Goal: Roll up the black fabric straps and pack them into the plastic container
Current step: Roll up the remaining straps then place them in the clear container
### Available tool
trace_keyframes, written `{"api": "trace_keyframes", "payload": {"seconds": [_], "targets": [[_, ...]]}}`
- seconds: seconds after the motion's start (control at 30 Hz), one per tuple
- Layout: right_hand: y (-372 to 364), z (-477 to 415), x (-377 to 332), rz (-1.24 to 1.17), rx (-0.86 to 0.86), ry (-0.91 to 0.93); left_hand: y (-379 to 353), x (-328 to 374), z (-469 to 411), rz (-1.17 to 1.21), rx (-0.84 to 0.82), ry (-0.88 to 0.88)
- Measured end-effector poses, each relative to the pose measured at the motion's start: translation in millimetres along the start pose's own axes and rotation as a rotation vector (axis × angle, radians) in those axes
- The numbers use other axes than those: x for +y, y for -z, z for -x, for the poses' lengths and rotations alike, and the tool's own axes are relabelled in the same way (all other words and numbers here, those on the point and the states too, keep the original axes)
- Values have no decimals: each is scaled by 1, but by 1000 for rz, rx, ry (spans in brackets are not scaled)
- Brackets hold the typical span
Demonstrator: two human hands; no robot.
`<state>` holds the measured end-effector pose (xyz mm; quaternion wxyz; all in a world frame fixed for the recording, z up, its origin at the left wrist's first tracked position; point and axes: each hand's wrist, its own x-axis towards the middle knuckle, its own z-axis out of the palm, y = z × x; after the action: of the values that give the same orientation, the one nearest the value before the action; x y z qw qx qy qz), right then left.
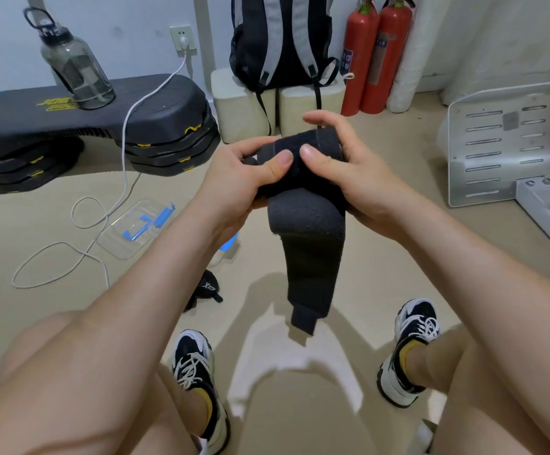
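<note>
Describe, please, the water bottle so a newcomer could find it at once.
Find the black step platform on the left. On its top stands the water bottle. It is the only see-through thing there, smoky grey with a black looped cap.

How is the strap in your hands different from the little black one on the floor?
The held strap is partly rolled, its tail hanging loose; the floor strap is a small bundle. The held strap is gripped by the left hand and right hand; the floor strap lies untouched. The floor strap shows white lettering, the held strap none. Both are black.
</note>
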<state>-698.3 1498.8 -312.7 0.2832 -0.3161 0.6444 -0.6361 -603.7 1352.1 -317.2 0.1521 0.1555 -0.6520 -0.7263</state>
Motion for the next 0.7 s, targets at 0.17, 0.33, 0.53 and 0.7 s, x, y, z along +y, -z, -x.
{"api": "trace_keyframes", "payload": {"seconds": [0.17,0.33,0.53,0.7], "targets": [[6,2,-5,29,-85,-247,-3,-5,2,-130,13,-74],[9,0,-2,-72,9,-143,0,-5,1,-181,-23,-149],[10,0,-3,-80,18,-78,1,6,0,-116,-76,32],[10,0,-1,-217,-12,-240,-4,4,2,-130,65,-43]]}}
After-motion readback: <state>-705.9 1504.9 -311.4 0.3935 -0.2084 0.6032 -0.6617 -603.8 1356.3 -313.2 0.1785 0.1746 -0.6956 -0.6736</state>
